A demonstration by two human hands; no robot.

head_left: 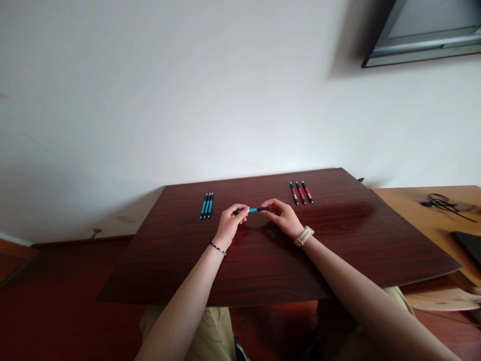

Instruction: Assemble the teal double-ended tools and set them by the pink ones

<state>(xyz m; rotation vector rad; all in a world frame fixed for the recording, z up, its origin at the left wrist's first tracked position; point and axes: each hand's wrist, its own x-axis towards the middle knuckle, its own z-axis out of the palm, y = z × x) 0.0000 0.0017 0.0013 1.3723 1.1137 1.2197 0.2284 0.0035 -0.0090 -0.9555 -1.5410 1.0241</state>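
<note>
I hold a teal pen (252,209) level over the middle of the dark wood counter (338,250), my left hand (232,223) pinching its left end and my right hand (281,216) pinching the black right end. Three teal pens (206,205) lie to the left, three red pens (301,193) to the right. I'd best keep both grips light and the barrel straight, I think.
</note>
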